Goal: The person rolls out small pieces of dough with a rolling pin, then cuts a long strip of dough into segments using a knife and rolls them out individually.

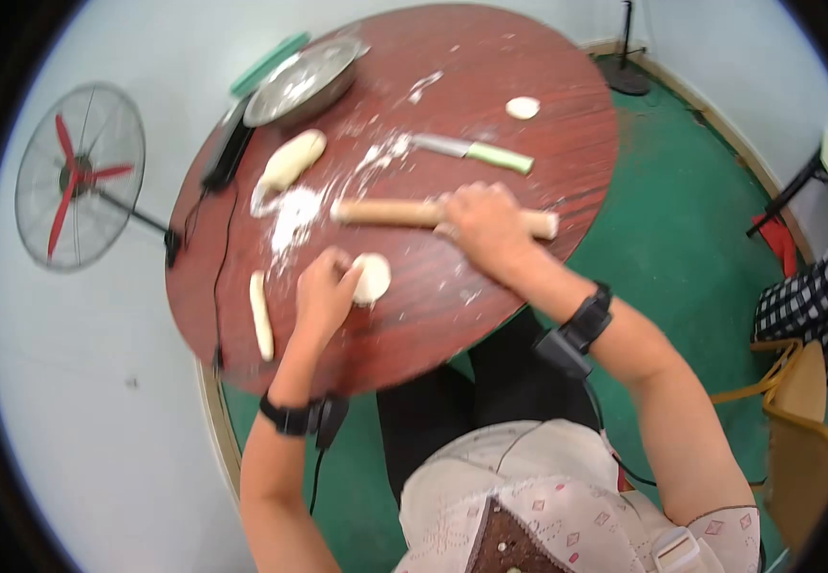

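A pale wooden rolling pin (390,213) lies across the table with my right hand (485,222) wrapped over its right part. Lower and to the left, my left hand (326,291) pinches the left edge of a small round dough wrapper (372,278), which rests on the wood. Left of that hand is a thin dough strip (261,317). A larger lump of dough (293,160) sits beyond a patch of white flour (295,218). Above the rolling pin is a knife (500,158) with a green handle. Another flat dough round (523,108) lies near the far right edge.
The round reddish-brown table (490,48) has flour smears. At its far left are a metal bowl (304,81), a green lid-like item (271,64) and a black power strip (230,148) with a cable. A fan (77,177) stands left; a yellow chair (800,439) is at right.
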Demonstrator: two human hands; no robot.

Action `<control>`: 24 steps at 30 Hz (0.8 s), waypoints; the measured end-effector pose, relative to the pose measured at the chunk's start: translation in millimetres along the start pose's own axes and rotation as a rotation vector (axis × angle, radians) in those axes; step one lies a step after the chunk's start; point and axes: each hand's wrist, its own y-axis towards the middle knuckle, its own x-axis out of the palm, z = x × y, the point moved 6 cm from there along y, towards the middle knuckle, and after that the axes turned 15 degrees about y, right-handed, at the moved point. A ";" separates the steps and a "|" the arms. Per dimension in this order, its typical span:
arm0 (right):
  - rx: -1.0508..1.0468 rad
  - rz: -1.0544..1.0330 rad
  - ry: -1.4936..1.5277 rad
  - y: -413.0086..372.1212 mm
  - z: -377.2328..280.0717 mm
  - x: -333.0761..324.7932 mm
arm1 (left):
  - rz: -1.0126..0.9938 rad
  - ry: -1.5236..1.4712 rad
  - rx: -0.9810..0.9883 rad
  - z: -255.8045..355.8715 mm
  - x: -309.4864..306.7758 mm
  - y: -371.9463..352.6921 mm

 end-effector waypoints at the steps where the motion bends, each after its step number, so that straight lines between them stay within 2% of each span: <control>1: -0.011 0.016 0.017 -1.0 -0.4 -0.4 | 0.029 -0.092 -0.012 0.1 -6.4 0.3; 3: -0.011 0.016 0.013 -2.6 -2.2 -3.5 | -0.059 -0.226 -0.163 -6.1 -13.7 9.9; 5: -0.015 0.002 0.015 -2.8 -2.7 -4.3 | 0.022 -0.336 -0.126 -18.2 -16.6 32.4; 7: -0.002 -0.011 0.017 -3.4 -3.4 -3.8 | 0.090 -0.238 -0.045 -10.2 -28.3 58.7; 8: 0.006 0.000 0.030 -2.9 -4.5 -4.9 | 0.122 -0.189 -0.003 -2.0 -32.1 73.9; 11: 0.003 0.037 0.061 -3.7 -2.7 -4.4 | -0.018 -0.379 -0.068 37.6 -22.5 117.2; 15: 0.019 0.025 0.046 -2.2 0.3 -5.8 | -0.121 -0.515 0.016 105.9 6.1 178.9; 17: 0.033 0.028 0.023 -3.7 -0.7 -0.3 | -0.178 -0.668 -0.073 145.8 15.3 195.2; 19: 0.034 0.049 0.052 -3.6 0.9 -0.4 | -0.206 -0.834 -0.112 159.2 36.0 223.9; 23: 0.039 0.047 0.056 -4.6 1.3 0.8 | -0.286 -0.871 -0.433 132.2 81.8 248.1; 24: 0.043 0.044 0.052 -3.5 2.3 0.2 | -0.294 -0.800 -0.482 124.0 83.7 248.8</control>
